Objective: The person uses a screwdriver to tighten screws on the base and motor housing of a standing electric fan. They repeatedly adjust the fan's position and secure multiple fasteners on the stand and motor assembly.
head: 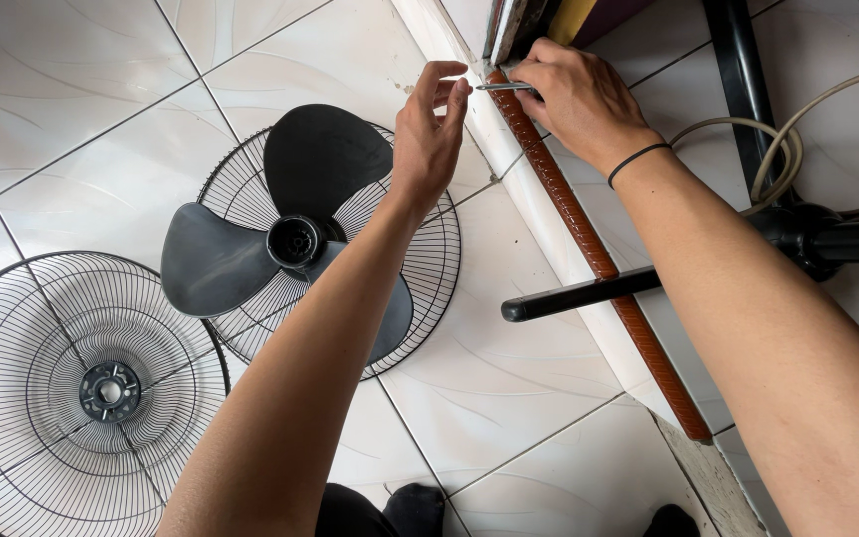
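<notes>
head view, looking down at a white tiled floor [549, 398]. both bare arms reach forward to the top middle of the frame. the right hand [574, 94] has its fingers curled together, pinched on one end of a small silver metal rod [504, 88], maybe a screw or pin, too small to tell. the left hand [429, 124] is raised just beside it, fingers bent and slightly apart, fingertips [459, 88] touching or nearly touching the rod's other end; can't tell if it really grips. so the rod sits between the two hands, level, right above the top end of a brown-red stick [599, 254] that runs diagonally down along a raised tile step toward bottom right. black band [638, 157] on the right wrist.

left of the arms, a dark grey three-blade fan blade [290, 239] lies on top of a round wire grille [429, 249], flat on the floor. a second wire grille [82, 393] with a plastic hub lies at the lower left, just beside the first, rims close or overlapping slightly under the blade.

right side: a black fan stand [807, 239] lies on the floor, one black leg [579, 295] crossing over the stick, another going up to the top edge. a beige cord [787, 139] loops near the stand. dark knees or clothing show at the bottom edge.
</notes>
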